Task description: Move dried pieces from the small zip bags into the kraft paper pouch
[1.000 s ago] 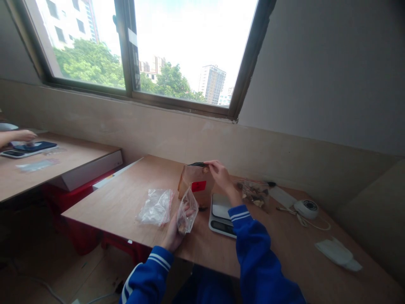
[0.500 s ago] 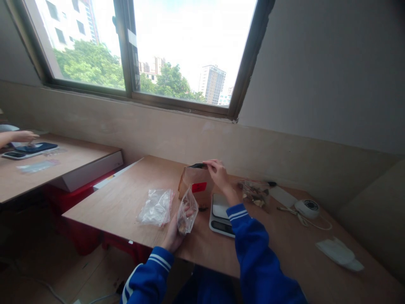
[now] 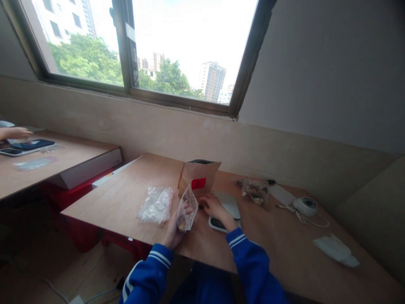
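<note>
My left hand (image 3: 172, 231) holds a clear zip bag (image 3: 187, 209) upright with its mouth open; a few brownish pieces lie at its bottom. My right hand (image 3: 212, 206) is low over the table, just in front of a brown paper pouch (image 3: 202, 171) with a red label. Its fingers are bent together at a small dark piece on the table, mostly hidden by them; whether they grip it is hard to see. Under my right wrist lies a white kitchen scale (image 3: 230, 204). The pouch stands with its top open.
A stack of clear zip bags (image 3: 155, 205) lies to the left. Behind the scale rests a filled clear bag (image 3: 255, 192). Further right are a round white device (image 3: 305, 206) with a cable and a crumpled white item (image 3: 336, 251). A co-worker's hand (image 3: 15, 133) works over another scale (image 3: 30, 145).
My right hand has left the top rim of the pouch and come down in front of it, beside the scale. The left hand and its bag have stayed nearly still.
</note>
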Demonstrator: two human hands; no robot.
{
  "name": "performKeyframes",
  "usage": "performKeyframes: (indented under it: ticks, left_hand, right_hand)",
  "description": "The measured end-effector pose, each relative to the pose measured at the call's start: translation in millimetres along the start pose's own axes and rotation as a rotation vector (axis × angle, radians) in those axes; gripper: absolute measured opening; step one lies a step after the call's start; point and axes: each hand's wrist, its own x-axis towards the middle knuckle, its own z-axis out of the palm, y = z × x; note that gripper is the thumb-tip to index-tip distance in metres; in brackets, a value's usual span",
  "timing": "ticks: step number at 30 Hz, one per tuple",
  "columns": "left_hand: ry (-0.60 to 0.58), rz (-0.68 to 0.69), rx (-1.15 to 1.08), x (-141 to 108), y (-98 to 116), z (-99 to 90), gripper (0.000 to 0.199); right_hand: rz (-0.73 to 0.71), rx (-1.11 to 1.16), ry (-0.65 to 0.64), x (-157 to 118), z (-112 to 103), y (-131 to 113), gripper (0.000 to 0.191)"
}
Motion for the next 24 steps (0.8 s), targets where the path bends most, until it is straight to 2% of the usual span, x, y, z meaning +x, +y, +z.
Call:
performKeyframes:
  ticks: [2, 7, 10, 13, 16, 19, 22, 24]
  left_hand:
    - [-0.002, -0.002, 0.013, -0.2, 0.8, 0.9, 0.037]
    - [-0.008, 0.008, 0.015, -2.1, 1.4, 2.1, 0.034]
    - [-0.008, 0.007, 0.007, -4.2, 2.3, 3.3, 0.037]
    - [0.008, -0.001, -0.004, -5.5, 3.3, 4.1, 0.038]
    - [0.017, -0.01, -0.004, -5.3, 3.5, 4.2, 0.036]
    - [0.018, -0.004, 0.003, -4.6, 3.1, 4.2, 0.033]
    - [0.028, -0.002, 0.009, -4.5, 3.0, 3.6, 0.033]
    - [0.023, -0.005, 0.018, -4.9, 3.2, 3.0, 0.035]
  right_hand:
    - [0.006, -0.12, -0.084, -5.0, 6.4, -1.0, 0.032]
    - [-0.055, -0.241, -0.118, -1.9, 1.2, -14.6, 0.022]
    - [-0.082, -0.215, -0.157, 3.9, -4.3, -19.1, 0.024]
    - [-0.078, -0.057, -0.127, 9.0, -15.8, -20.1, 0.029]
    - [-0.072, 0.201, -0.005, 14.6, -43.9, -22.8, 0.03]
    - [-0.124, 0.39, 0.162, 23.5, -84.6, -31.7, 0.026]
    - [-0.153, 0.448, 0.388, 38.6, -116.7, -43.0, 0.023]
    - [-0.146, 0.387, 0.531, 51.6, -124.5, -47.6, 0.022]
